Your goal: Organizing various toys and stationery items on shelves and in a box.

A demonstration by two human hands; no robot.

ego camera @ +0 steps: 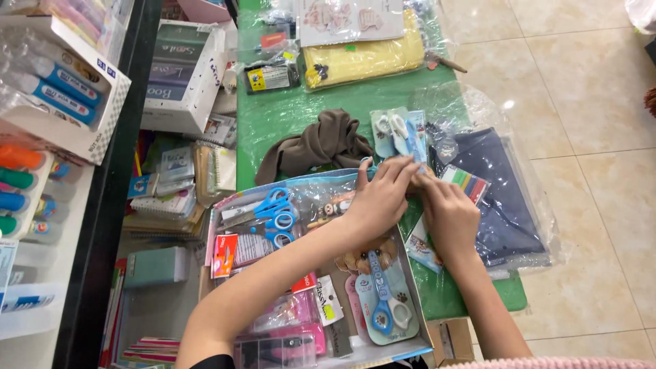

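Both my hands pinched on small blue carded scissors pack (415, 152) over green table (287, 113): left hand (378, 199), right hand (447, 213). Light, slick film, bendy card, so gripping bottom edge.

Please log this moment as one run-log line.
left hand: fingers on small packet | right hand: fingers on same packet | below: box of packaged scissors | surface: green table

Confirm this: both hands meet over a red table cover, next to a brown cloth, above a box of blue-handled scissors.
Not quite. The head view shows the table cover is green, not red. The rest holds: left hand and right hand meet beside the brown cloth, above the box of blue-handled scissors.
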